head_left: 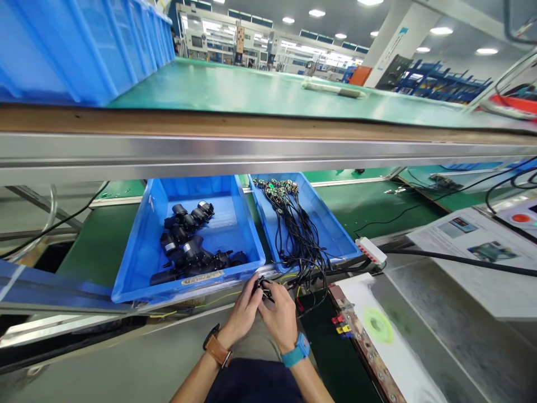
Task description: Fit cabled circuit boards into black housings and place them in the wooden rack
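Close together in front of the bins, my left hand [243, 313] and my right hand [280, 313] both have their fingers closed on a small black part [263, 284]. Fingers cover most of it, so its exact kind does not show. Just beyond my left hand is a deep blue bin [229, 224] with several black cylindrical housings [184, 238] heaped in it. A shallower blue bin [331, 224] beyond my right hand holds small green circuit boards [277, 189] with black cables [300, 229] that hang over its front edge toward my hands.
A metal-edged shelf [268, 154] crosses above the bins, with large blue crates [84, 50] at its left. To the right are a white power strip [371, 251], a printed sheet [474, 257] and a brown strip with coloured clips [342, 327].
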### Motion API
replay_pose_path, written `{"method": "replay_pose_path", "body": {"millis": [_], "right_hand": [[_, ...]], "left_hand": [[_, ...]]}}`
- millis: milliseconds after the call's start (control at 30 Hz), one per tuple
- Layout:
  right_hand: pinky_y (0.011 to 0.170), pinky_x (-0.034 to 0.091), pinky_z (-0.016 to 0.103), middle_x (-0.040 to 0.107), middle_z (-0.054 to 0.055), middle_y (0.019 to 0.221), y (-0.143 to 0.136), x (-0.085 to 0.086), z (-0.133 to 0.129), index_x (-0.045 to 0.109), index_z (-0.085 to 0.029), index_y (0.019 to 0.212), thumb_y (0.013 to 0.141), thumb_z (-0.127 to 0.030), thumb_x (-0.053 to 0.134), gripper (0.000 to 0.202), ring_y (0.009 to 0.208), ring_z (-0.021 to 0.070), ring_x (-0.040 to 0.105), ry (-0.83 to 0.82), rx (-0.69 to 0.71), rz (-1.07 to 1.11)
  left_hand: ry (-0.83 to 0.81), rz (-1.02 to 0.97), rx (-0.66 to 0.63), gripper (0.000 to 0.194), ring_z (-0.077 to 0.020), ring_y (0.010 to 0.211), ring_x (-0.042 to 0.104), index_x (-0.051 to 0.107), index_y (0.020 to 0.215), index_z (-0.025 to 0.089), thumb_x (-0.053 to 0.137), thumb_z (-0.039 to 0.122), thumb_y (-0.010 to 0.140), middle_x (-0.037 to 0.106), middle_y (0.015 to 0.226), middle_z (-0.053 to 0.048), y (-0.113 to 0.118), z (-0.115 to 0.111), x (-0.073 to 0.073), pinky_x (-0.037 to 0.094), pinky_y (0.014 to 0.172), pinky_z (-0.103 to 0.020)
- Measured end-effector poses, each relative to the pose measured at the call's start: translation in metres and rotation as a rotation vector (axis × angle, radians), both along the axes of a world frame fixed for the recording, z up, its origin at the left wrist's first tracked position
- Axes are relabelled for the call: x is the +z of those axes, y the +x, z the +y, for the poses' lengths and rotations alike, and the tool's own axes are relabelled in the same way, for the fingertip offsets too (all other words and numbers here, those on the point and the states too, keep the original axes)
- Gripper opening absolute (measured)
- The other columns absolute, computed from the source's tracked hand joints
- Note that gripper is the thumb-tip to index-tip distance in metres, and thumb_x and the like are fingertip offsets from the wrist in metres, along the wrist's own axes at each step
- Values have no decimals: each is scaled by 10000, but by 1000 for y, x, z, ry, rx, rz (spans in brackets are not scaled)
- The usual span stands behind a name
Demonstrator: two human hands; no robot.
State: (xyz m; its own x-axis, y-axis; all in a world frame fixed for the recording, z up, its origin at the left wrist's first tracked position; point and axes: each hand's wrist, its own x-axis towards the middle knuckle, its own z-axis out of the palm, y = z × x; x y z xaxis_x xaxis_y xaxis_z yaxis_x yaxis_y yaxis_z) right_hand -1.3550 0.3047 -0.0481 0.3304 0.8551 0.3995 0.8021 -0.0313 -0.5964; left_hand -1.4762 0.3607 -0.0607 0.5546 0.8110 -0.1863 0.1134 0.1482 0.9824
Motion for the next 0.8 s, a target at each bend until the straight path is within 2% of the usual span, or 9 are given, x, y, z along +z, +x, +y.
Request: {"method": "replay_pose_path", "body": {"millis": [100, 167, 267, 367, 433, 533, 667, 800], "right_hand": [[885, 597, 392, 745, 109, 1099, -9, 13, -20, 672, -194, 1137, 888, -183, 623, 254, 1024, 263, 711, -74, 25, 13], [915, 594, 396, 731, 113, 1169, -11, 22, -32, 626, -190, 1235, 910, -183, 609, 325, 1069, 260, 705, -103, 88, 36], [896, 601, 354, 706, 112, 1223, -10, 35, -47, 531, -197, 1353, 966, -203, 573, 389, 1058, 228, 711, -106, 162, 78], [816, 598, 299, 721, 84, 1101, -9, 43, -58, 588, -224, 1268, 1022, -199, 498, 263, 955, 194, 722, -66, 189, 29], [751, 583, 274, 719, 71, 988, -9, 44, -63, 631, -221, 1220, 1044, -198, 459, 247, 863, 180, 716, -29, 213, -47], [641, 545, 252, 686, 58, 844, -13, 42, -65, 656, -182, 1226, 1057, -211, 433, 281, 719, 165, 683, -6, 206, -120], [590, 524, 246, 671, 53, 784, -21, 43, -65, 698, -148, 1183, 1059, -254, 438, 307, 646, 155, 666, -39, 147, -23], [584, 523, 247, 687, 56, 741, -31, 49, -62, 750, -146, 1100, 1044, -277, 463, 320, 630, 163, 675, -66, 34, 117]], "left_hand": [[-41, -64, -22, 602, -266, 1485, 382, 533, 1409, 214, 451, 599, 954, 492, 1556, -105, -3, -9, 4, 258, 1259, -455], [-83, -82, -2, 550, -273, 1406, 471, 571, 1354, 227, 455, 595, 962, 549, 1494, -99, -6, -16, 5, 355, 1199, -455], [-154, -88, 44, 518, -260, 1166, 616, 605, 1277, 228, 455, 610, 961, 628, 1352, -98, -10, -23, 7, 535, 965, -409], [-124, -79, 99, 496, -238, 1059, 628, 644, 1176, 223, 467, 628, 949, 660, 1243, -85, -11, -29, 13, 563, 814, -340], [-59, -56, 133, 488, -237, 1059, 622, 665, 1109, 217, 465, 632, 951, 677, 1174, -82, -10, -32, 17, 558, 823, -334], [5, -22, 145, 484, -244, 1087, 617, 671, 1081, 211, 440, 621, 969, 694, 1114, -82, -9, -36, 22, 533, 928, -375], [44, -6, 93, 503, -266, 1244, 565, 647, 1184, 213, 394, 603, 994, 665, 1264, -100, -13, -40, 22, 418, 1112, -436], [15, -56, 21, 498, -271, 1344, 501, 578, 1316, 215, 319, 527, 1027, 593, 1402, -106, -20, -43, 20, 377, 1155, -442]]}}
